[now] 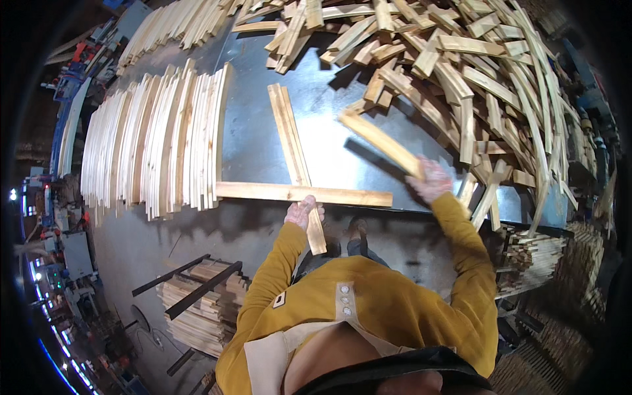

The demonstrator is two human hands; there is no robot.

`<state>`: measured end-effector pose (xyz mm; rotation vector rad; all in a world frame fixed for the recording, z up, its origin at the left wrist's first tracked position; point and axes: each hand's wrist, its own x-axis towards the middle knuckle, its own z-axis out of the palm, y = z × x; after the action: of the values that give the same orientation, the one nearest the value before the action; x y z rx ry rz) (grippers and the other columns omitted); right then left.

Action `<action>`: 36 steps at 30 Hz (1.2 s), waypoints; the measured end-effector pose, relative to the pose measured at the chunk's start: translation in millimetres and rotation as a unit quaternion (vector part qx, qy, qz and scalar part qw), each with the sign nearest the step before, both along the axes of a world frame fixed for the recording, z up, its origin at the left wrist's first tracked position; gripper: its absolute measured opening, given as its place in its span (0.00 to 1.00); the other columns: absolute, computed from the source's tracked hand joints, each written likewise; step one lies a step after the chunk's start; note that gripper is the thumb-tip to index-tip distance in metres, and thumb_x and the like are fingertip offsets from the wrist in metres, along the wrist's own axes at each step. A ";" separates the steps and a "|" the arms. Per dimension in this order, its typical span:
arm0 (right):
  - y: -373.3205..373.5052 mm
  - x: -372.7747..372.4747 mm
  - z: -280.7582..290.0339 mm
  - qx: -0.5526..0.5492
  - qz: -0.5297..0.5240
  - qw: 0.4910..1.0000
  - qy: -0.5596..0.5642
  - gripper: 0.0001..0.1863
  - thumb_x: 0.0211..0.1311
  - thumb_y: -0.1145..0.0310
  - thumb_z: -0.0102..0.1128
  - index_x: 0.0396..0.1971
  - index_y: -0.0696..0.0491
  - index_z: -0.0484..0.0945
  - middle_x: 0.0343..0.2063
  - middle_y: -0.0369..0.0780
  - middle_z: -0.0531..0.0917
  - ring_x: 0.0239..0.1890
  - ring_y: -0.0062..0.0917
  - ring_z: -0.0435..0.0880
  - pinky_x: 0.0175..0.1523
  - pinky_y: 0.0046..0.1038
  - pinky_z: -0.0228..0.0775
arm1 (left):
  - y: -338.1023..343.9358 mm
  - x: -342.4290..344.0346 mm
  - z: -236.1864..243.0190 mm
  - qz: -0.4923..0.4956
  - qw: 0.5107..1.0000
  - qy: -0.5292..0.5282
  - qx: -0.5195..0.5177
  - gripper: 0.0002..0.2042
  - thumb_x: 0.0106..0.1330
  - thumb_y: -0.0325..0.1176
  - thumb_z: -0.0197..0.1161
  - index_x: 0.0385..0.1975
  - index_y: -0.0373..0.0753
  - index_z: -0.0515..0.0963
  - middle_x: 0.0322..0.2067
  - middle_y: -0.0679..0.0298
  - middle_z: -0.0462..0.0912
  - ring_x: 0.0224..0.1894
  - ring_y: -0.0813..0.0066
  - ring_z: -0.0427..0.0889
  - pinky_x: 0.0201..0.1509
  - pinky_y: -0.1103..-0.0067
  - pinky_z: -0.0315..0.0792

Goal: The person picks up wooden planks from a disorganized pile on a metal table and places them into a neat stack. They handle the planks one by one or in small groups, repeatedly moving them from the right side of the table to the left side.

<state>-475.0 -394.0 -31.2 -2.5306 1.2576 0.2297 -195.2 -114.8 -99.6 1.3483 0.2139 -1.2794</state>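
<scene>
My left hand (302, 212) is closed at the table's near edge around wooden slats. One slat (342, 196) lies crosswise along that edge. Beneath it another slat (284, 125) runs lengthwise, its near end sticking out past the edge below my hand. My right hand (431, 180) grips the near end of a third slat (378, 139), which slants up and away to the left over the metal tabletop (253, 145) and casts a dark shadow on it. The fingers of my right hand are slightly blurred.
A heap of loose slats (461, 85) covers the far right of the table. Slats stand in a tight row (155, 141) at the left, with another row (174, 26) behind. Below the table are a stack of boards (197, 306) between dark bars and another stack (533, 260) at right.
</scene>
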 end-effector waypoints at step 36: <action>-2.1 136.1 14.5 0.131 -0.076 0.975 -0.164 0.41 0.66 0.49 0.53 0.74 0.50 0.49 0.59 0.53 0.76 0.56 0.42 0.80 0.61 0.34 0.70 | -26.5 -25.2 43.4 -0.139 0.932 -0.199 0.269 0.49 0.57 0.42 0.73 0.73 0.37 0.47 0.60 0.49 0.72 0.61 0.57 0.73 0.68 0.70 0.65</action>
<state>-338.9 -396.0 -16.6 -2.1320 1.1934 -0.0542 -220.3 -141.3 -56.2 2.1416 0.0917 -1.1872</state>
